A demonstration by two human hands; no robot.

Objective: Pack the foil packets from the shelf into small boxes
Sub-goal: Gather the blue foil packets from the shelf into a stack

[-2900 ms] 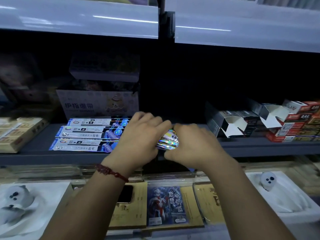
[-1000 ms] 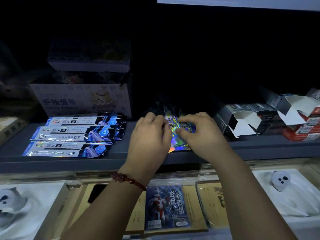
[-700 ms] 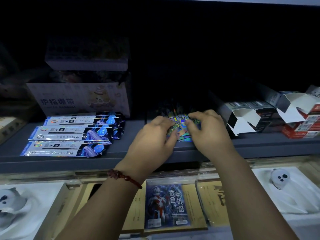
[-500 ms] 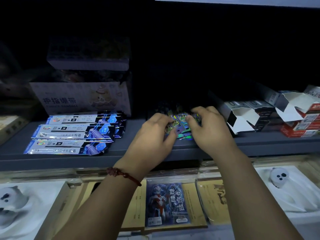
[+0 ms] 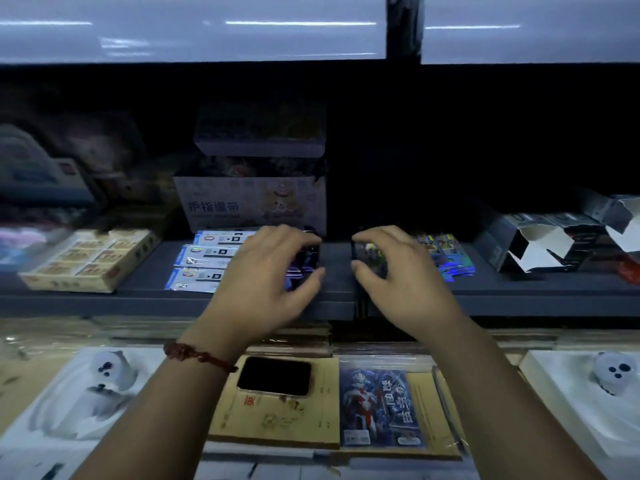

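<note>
Shelf [image 5: 519,289]: open boxes [image 5: 530,244] at right, packets [image 5: 446,254] flat beside them, fanned, long axes roughly front-to-back. Step: picking. Right hand [image 5: 398,282] pinches one packet [image 5: 369,254], its axis hidden. Left hand [image 5: 266,275] curled, grip unclear. Next: carry right, feed short end into a box mouth.

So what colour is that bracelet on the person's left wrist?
Dark red: the bracelet looks like knotted cord. The head view shows it best.

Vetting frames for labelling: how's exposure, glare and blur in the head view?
Head view: shelf recess underexposed, near black; glare streaks on the upper shelf front; cream boxes at left smeared; whether the left hand and right hand grip anything is lost in shadow; foil packets dim, shimmering.
</note>
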